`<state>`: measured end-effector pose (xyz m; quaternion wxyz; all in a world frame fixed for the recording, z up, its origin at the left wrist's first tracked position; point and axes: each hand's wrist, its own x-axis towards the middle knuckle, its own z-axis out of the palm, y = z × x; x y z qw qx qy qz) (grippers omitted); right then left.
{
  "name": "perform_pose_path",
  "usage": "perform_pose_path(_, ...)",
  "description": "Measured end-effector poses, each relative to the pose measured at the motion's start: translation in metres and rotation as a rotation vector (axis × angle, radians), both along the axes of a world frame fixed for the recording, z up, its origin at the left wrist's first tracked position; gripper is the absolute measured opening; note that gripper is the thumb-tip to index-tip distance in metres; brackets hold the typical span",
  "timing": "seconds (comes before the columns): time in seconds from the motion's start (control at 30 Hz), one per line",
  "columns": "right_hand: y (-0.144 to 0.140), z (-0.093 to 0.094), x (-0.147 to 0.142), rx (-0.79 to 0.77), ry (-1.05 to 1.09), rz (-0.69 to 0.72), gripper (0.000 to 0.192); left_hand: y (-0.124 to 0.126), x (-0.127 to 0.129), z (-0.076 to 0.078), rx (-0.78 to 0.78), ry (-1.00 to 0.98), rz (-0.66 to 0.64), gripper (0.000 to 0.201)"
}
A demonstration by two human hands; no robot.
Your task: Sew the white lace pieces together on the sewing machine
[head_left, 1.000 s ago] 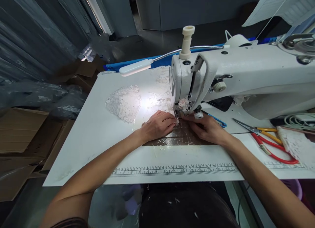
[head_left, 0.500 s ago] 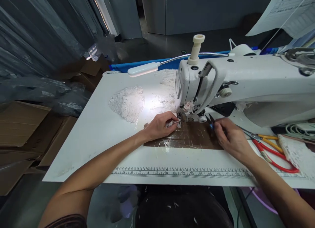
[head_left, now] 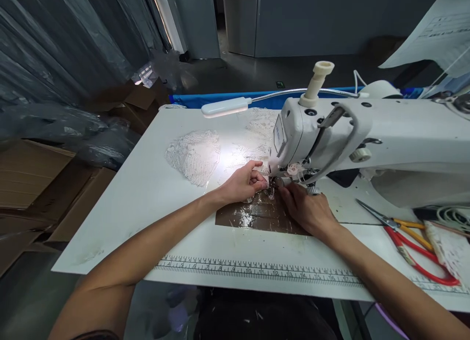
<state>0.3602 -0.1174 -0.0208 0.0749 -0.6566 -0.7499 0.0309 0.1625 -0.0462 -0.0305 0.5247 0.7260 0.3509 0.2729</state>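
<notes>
Both hands at the sewing machine (head_left: 330, 129): left hand (head_left: 242, 183) pinches white lace scrap (head_left: 270, 192); right hand (head_left: 306, 208) curls beside it, grip unclear, needle hidden.

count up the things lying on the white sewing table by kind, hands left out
White industrial sewing machine: 1
White gooseneck lamp: 1
Pieces of white lace: 3
Scissors, red-handled and orange-handled: 2
Brown glossy patch: 1
Printed ruler strip: 1
Total: 9
</notes>
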Motion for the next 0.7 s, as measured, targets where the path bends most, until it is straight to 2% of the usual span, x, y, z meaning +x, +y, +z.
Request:
perform_pose_path(0.3,0.005,-0.010,-0.013,0.182,0.059,0.087,0.042,0.001,0.000,-0.007,0.186,0.043,-0.012,0.054)
perform_pose_path(0.5,0.010,-0.005,-0.015,0.157,0.016,0.058,0.039,0.002,-0.002,-0.006,0.172,0.032,-0.025,0.056)
perform_pose_path(0.7,0.015,-0.011,-0.013,0.241,-0.049,0.083,0.041,0.001,-0.001,-0.005,0.167,0.044,-0.014,0.053)
